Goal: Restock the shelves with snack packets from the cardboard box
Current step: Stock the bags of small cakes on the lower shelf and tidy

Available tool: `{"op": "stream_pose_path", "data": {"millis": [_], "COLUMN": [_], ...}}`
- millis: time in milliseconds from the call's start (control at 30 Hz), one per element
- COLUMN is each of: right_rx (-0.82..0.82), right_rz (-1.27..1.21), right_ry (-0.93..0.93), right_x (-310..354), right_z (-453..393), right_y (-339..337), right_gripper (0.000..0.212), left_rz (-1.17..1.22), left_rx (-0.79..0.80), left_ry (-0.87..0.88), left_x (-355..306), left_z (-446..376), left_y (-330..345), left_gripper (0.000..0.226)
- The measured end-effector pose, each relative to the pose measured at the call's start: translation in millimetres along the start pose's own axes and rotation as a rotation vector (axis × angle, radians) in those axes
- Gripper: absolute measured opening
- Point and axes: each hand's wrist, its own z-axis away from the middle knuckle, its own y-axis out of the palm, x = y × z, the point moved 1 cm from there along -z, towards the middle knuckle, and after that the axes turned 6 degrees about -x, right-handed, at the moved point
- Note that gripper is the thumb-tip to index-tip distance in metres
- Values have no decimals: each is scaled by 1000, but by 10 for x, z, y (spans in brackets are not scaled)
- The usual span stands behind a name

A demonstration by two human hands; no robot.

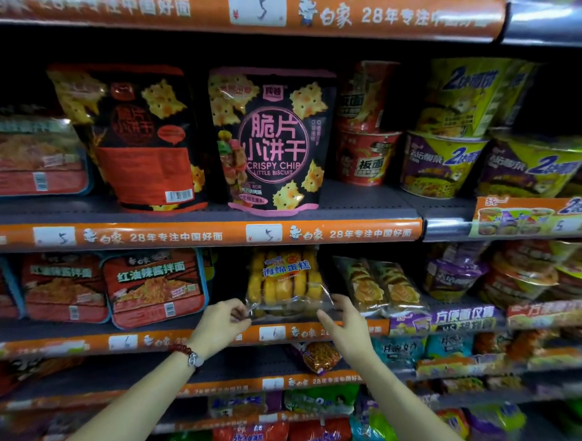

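1. Filling the whole frame, the shelves (196,235) run in orange-edged tiers crowded with food packs.
2. Standing upright at upper centre, a black biscuit bag (272,143) sits beside a darker bag (134,139) to its left; noodle cups (450,163) stack at upper right.
3. Lying at centre left on the tier below, red noodle trays (152,284) lean against each other.
4. Sitting at the frame's centre, the cake packet (286,283), clear with yellow cakes inside, rests upright on that tier's front edge, just left of two similar wrapped packs (376,286).
5. Pinching the packet's lower left corner, the left hand (221,322) has fingers curled closed on the wrapper; a bead bracelet (187,352) circles its wrist.
6. Touching the lower right corner, the right hand (347,321) has fingers loosely spread against the wrapper.
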Motion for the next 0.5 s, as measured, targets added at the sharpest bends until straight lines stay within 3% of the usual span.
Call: {"op": "stream_pose_path", "data": {"millis": [167,333,500], "right_rx": [-24,-20,55], "right_rz": [-105,-231,-445], "right_ry": [136,223,263], "right_x": [-108,-133,133], "right_z": [30,39,-87], "right_y": [-23,2,139], "right_gripper": [58,66,70], "left_rz": [32,234,858], "left_rx": [8,69,155], "left_ry": [-12,-96,-300], "left_x": [189,302,125], "left_z": [-47,-116,-176], "left_y": [65,62,24], "left_gripper": [9,40,53]}}
